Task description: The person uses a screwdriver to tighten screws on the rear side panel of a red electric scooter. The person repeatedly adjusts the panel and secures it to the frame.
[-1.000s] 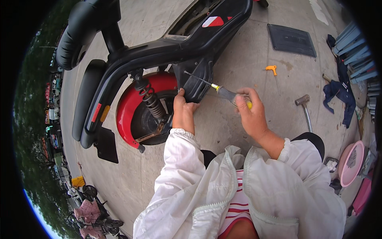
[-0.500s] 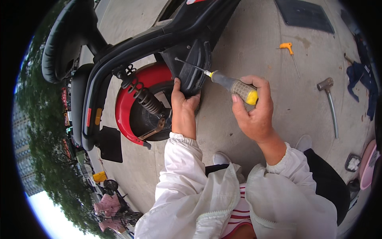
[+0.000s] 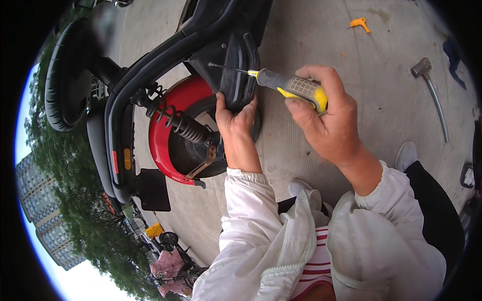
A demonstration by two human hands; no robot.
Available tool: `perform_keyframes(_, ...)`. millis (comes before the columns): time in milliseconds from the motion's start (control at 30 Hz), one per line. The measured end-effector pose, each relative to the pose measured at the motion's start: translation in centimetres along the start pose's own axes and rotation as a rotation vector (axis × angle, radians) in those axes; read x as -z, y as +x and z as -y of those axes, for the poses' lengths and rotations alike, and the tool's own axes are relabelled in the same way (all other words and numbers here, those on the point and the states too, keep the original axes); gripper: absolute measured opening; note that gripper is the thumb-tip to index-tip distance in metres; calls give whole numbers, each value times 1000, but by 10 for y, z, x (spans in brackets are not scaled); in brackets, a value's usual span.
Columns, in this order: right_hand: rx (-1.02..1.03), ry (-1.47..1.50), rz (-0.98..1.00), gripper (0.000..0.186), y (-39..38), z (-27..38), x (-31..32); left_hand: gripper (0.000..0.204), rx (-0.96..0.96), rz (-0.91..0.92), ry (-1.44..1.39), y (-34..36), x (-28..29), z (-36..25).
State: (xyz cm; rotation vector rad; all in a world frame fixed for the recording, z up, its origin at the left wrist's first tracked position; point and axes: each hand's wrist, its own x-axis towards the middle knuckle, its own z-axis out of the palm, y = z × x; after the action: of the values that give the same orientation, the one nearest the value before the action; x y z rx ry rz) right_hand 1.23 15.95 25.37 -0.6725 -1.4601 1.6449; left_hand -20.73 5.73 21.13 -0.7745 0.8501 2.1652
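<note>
In my right hand (image 3: 334,120) is a screwdriver (image 3: 301,89) with a grey and yellow handle, thumb and fingers closed round the handle's end. Its thin shaft runs left across a black plastic panel (image 3: 232,75) on a scooter, and the tip is by the panel's left edge. Whether the tip sits in a screw is too small to tell. My left hand (image 3: 236,123) grips the panel's lower end, thumb on one side and fingers on the other, some of them hidden. Just left of that hand are a red fender (image 3: 159,143) and a coil-spring shock absorber (image 3: 188,129).
On the concrete to the right lie an orange-handled hex key (image 3: 360,22) and a hammer (image 3: 432,90) with a metal handle. A dark cloth (image 3: 453,62) is at the far right. The scooter's black seat (image 3: 63,75) fills the upper left. Parked bikes (image 3: 170,266) stand lower left.
The screwdriver now lies flatter, and its handle has turned in my right hand so another side shows. My left hand stays on the panel. The whole view has shifted somewhat.
</note>
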Motion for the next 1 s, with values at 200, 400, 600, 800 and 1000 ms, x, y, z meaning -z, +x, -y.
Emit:
perform_keyframes(200,425,-192,-17,41,5,-6,-2,46,-66,-67,57,4,2,0)
perform_keyframes(400,423,-327,13,35,5,-12,4,44,-82,-88,5,1,0,0)
perform_keyframes(600,41,-124,60,39,6,0,8,36,-54,-99,-2,1,-4,1)
perform_keyframes(800,412,-186,-5,43,8,2,-2,39,40,-97,38,16,9,-18)
perform_keyframes(1000,305,-279,30,44,2,-6,6,40,32,-61,27,11,9,-13)
